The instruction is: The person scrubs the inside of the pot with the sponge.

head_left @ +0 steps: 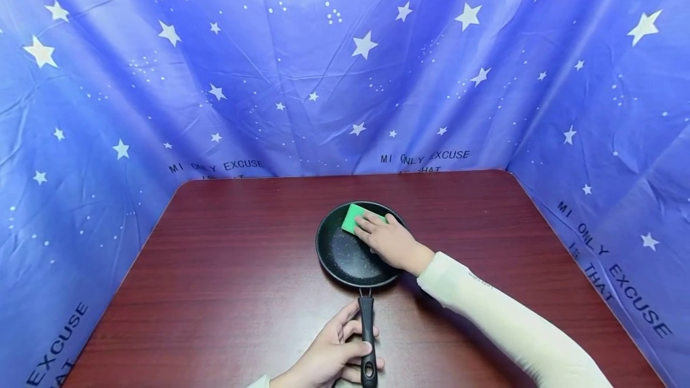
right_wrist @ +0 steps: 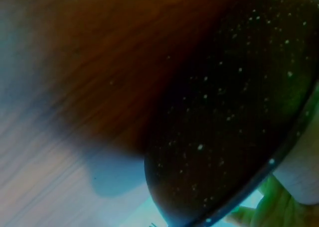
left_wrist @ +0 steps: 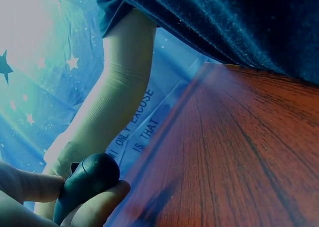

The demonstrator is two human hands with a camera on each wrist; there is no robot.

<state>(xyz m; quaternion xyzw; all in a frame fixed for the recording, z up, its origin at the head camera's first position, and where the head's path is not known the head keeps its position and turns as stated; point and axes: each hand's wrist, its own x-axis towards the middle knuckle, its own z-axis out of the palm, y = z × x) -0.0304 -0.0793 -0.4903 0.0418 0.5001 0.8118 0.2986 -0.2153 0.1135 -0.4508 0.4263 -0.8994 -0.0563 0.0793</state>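
Note:
A black speckled frying pan point(head_left: 345, 256) is over the middle of the table, its handle point(head_left: 367, 322) pointing toward me. The left hand point(head_left: 329, 346) grips that handle, thumb on top and fingers round the far side. In the left wrist view the rounded handle end point(left_wrist: 94, 177) shows between thumb and fingers. Inside the pan, the right hand point(head_left: 390, 241) lies over a green sponge point(head_left: 353, 217) with its fingers extended, pressing it on the upper part. The thumb is hidden. The right wrist view shows the pan's speckled side point(right_wrist: 224, 107) close up and dark.
A reddish-brown wooden table point(head_left: 215, 268) spreads round the pan. Blue cloth point(head_left: 302, 64) with white stars and printed words hangs along its back and sides. The right arm's cream sleeve point(head_left: 501, 316) crosses the table's right side.

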